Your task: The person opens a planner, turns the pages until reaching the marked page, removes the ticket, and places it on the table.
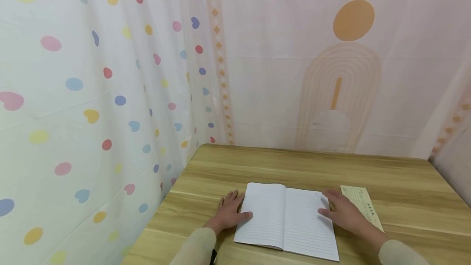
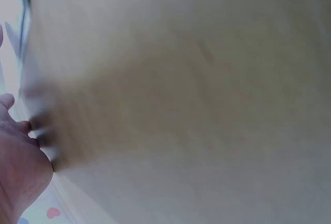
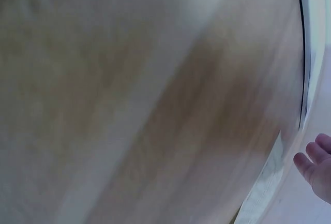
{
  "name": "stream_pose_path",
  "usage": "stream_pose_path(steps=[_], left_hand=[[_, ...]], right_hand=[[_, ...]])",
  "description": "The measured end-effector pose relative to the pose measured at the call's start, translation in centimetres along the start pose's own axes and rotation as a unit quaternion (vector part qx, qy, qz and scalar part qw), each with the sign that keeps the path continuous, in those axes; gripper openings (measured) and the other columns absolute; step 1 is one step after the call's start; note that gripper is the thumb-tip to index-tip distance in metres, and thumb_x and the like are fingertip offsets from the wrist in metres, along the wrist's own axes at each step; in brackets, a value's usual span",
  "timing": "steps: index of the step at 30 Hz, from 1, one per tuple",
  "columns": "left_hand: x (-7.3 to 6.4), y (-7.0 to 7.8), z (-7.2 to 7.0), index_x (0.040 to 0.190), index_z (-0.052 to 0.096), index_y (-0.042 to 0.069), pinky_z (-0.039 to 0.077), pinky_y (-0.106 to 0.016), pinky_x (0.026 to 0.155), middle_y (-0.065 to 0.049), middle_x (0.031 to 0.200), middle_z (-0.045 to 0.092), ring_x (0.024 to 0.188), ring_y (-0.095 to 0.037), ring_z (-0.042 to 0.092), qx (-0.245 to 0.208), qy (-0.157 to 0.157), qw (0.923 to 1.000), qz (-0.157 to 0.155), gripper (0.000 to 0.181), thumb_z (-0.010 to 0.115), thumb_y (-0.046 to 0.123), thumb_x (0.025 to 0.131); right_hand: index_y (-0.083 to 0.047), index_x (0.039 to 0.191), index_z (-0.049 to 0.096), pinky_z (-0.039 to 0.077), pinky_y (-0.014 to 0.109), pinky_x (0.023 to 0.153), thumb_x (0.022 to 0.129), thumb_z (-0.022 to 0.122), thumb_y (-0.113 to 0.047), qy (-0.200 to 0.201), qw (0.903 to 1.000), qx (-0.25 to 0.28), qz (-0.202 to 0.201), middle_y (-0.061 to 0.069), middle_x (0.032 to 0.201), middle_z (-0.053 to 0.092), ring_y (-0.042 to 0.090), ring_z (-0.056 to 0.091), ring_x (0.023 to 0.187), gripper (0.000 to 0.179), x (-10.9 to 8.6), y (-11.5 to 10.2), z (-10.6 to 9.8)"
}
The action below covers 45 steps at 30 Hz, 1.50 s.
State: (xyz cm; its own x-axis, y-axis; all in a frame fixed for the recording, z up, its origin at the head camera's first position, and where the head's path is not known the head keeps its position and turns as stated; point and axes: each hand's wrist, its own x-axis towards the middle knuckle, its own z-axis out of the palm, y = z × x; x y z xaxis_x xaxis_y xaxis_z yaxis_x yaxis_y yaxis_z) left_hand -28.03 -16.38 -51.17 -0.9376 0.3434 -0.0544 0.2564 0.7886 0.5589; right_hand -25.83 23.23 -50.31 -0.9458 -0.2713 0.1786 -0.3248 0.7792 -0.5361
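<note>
An open notebook [image 1: 265,216] with blank lined pages lies on the wooden table in the head view. At its left edge, my left hand [image 1: 229,212] rests with the thumb on the left page and the fingers spread on the tabletop. My right hand [image 1: 344,212] is at the notebook's right edge, its thumb over the right page; whether it touches the paper is hard to tell. The left wrist view catches my left hand [image 2: 23,167] at its edge, and the right wrist view shows a few fingers of my right hand [image 3: 316,164].
A pale yellow printed sheet [image 1: 358,199] lies right of the notebook, partly behind my right hand and forearm. The wooden table [image 1: 294,162] reaches back to a patterned curtain [image 1: 272,72]. A dotted curtain [image 1: 121,64] hangs along the left side.
</note>
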Motion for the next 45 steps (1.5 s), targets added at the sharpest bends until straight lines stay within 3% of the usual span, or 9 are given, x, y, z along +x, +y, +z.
stream_pose_path(steps=[9, 14, 23, 30, 35, 41, 45], left_hand=[[0.0, 1.4, -0.4, 0.151, 0.037, 0.001, 0.018, -0.067, 0.111, -0.03, 0.15, 0.035, 0.14, -0.051, 0.024, -0.095, 0.049, 0.9941, -0.017, 0.077, 0.071, 0.037, 0.092], [-0.1, 1.8, -0.5, 0.152, 0.035, 0.0, 0.027, -0.066, 0.108, -0.033, 0.148, 0.035, 0.137, -0.051, 0.029, -0.143, 0.043, 0.9884, -0.028, 0.081, 0.075, 0.033, 0.09], [-0.2, 2.0, -0.5, 0.151, 0.039, 0.002, 0.039, -0.06, 0.102, -0.027, 0.135, 0.05, 0.123, -0.041, 0.048, -0.171, 0.024, 0.9848, -0.012, 0.076, 0.076, 0.026, 0.089], [-0.2, 2.3, -0.6, 0.152, 0.033, -0.003, 0.044, -0.05, 0.089, -0.017, 0.116, 0.054, 0.104, -0.03, 0.049, -0.193, 0.023, 0.9801, -0.039, 0.08, 0.075, 0.025, 0.09], [-0.1, 2.7, -0.7, 0.153, 0.031, -0.002, 0.045, -0.052, 0.092, -0.023, 0.125, 0.052, 0.109, -0.033, 0.051, -0.208, 0.017, 0.9762, -0.059, 0.082, 0.075, 0.027, 0.09], [0.3, 2.6, -0.4, 0.151, 0.028, -0.009, 0.047, -0.044, 0.086, -0.022, 0.121, 0.052, 0.106, -0.032, 0.051, -0.262, 0.036, 0.9616, -0.073, 0.081, 0.074, 0.021, 0.091], [0.5, 2.3, -0.4, 0.152, 0.026, -0.009, 0.05, -0.047, 0.089, -0.029, 0.131, 0.051, 0.114, -0.035, 0.054, -0.295, 0.043, 0.9499, -0.094, 0.081, 0.072, 0.022, 0.092]], right_hand=[[0.007, 0.138, 0.053, 0.038, 0.063, 0.101, 0.082, 0.078, -0.046, -0.032, 0.9981, -0.04, -0.034, 0.036, 0.143, 0.042, 0.054, 0.04, 0.13, 0.081, -0.8, -1.0, 1.0], [0.007, 0.136, 0.055, 0.039, 0.062, 0.101, 0.077, 0.081, -0.05, -0.046, 0.9975, -0.045, -0.03, 0.036, 0.142, 0.042, 0.053, 0.042, 0.129, 0.086, -1.2, -0.6, 1.1], [0.007, 0.134, 0.057, 0.039, 0.062, 0.1, 0.078, 0.079, -0.054, -0.074, 0.996, -0.05, -0.008, 0.035, 0.143, 0.042, 0.053, 0.041, 0.13, 0.086, -1.5, -0.8, 1.2], [0.006, 0.137, 0.054, 0.035, 0.064, 0.103, 0.079, 0.077, -0.054, -0.088, 0.9954, -0.034, 0.016, 0.034, 0.147, 0.037, 0.053, 0.036, 0.133, 0.087, -1.5, -0.8, 1.2], [0.006, 0.138, 0.053, 0.034, 0.065, 0.103, 0.08, 0.077, -0.053, -0.088, 0.9955, -0.029, 0.02, 0.034, 0.148, 0.036, 0.054, 0.035, 0.134, 0.086, -1.6, -0.6, 1.3], [0.005, 0.139, 0.053, 0.034, 0.064, 0.103, 0.081, 0.077, -0.053, -0.088, 0.9956, -0.025, 0.021, 0.033, 0.149, 0.036, 0.053, 0.035, 0.135, 0.086, -1.7, -0.7, 1.3], [0.004, 0.139, 0.053, 0.034, 0.064, 0.104, 0.08, 0.077, -0.053, -0.086, 0.9957, -0.029, 0.021, 0.032, 0.149, 0.036, 0.052, 0.035, 0.135, 0.085, -1.6, -0.8, 1.2]])
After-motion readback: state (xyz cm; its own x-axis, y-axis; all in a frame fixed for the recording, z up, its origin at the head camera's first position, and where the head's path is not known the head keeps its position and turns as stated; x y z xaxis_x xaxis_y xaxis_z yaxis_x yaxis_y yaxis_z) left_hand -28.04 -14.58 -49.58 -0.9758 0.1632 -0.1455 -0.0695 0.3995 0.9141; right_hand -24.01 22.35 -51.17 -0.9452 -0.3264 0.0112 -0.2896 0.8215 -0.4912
